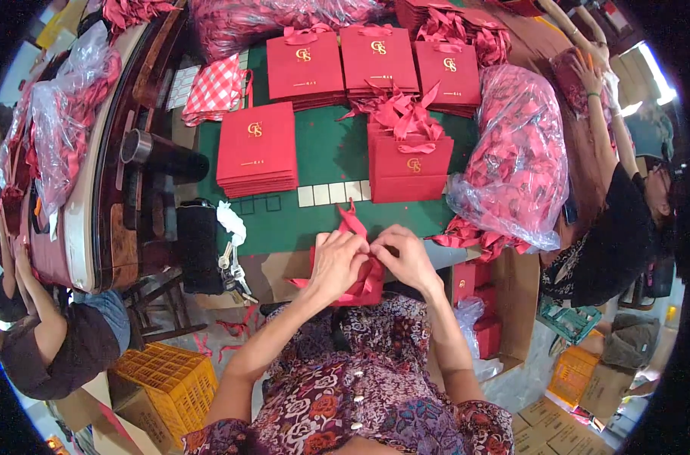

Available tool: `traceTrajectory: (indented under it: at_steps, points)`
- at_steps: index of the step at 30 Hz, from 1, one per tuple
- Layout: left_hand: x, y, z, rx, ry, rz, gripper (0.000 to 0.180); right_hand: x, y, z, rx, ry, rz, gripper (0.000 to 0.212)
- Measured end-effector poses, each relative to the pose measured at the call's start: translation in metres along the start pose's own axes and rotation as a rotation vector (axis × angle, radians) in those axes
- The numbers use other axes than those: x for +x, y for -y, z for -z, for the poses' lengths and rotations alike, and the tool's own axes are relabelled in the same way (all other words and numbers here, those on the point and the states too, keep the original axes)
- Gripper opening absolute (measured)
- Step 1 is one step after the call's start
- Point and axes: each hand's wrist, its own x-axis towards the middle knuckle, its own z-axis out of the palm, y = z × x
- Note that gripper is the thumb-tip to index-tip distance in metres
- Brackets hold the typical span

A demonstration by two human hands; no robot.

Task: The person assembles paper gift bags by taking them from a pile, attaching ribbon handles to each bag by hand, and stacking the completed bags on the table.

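A small red paper gift bag [367, 294] is in front of me at the near edge of the green table, mostly hidden under my hands. Red ribbon [352, 221] sticks up from it, and another end shows at its left. My left hand [336, 262] lies over the bag, its fingers bent and closed on the ribbon. From the right, my right hand [402, 258] pinches the same ribbon between thumb and fingertips, close to the left fingertips. Just beyond stands a stack of red gift bags [411, 168] with ribbon bows on top.
More flat bag stacks [257, 148] lie on the green table [322, 227]. A clear plastic sack of ribbons [512, 152] bulges at the right. Keys [235, 265] and a dark tumbler [163, 152] are at the left. An open carton [515, 311] stands low right. Other people work on both sides.
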Motion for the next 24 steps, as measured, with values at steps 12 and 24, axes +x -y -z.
traceTrajectory:
  at_steps: [12,24]
  points:
    - [0.003,-0.001,-0.001,0.092,-0.053,-0.256,0.009,0.02,-0.035,-0.002,0.323,0.313,-0.142,0.012]
    - [-0.001,0.016,0.0,-0.019,-0.219,-0.028,0.015,0.025,-0.015,-0.01,-0.023,-0.289,-0.18,0.012]
